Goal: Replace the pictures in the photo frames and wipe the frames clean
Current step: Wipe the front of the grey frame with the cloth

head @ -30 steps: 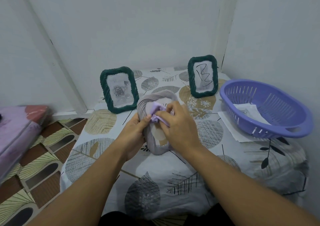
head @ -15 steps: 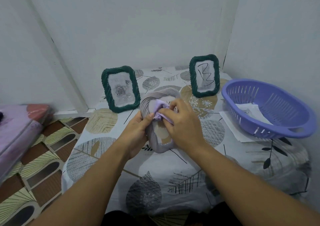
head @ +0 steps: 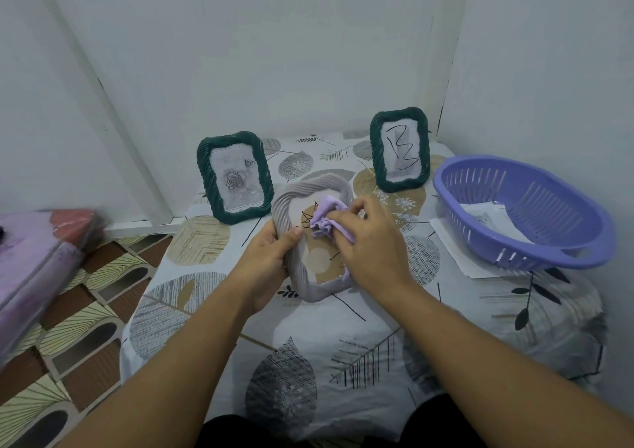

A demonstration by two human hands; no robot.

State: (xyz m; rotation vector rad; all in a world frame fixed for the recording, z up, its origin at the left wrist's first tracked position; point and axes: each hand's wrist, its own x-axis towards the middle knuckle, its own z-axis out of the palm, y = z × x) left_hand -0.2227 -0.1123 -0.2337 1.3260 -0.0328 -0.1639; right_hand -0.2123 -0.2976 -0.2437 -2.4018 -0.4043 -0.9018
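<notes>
Cloth is sliding down from the frame rim onto its glass; right hand is pinching it, left hand is gripping the frame's left edge. Seems light, rigid; glass is fragile, so I'd be holding the rims.

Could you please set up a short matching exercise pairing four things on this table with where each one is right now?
Things:
1. grey frame
2. lilac cloth
3. rose-picture frame
4. paper sheet

Places:
A. inside the purple basket
B. gripped at its edge by the left hand
C. standing upright, back left
D. bunched in the right hand

Pairs: 1-B, 2-D, 3-C, 4-A
</notes>
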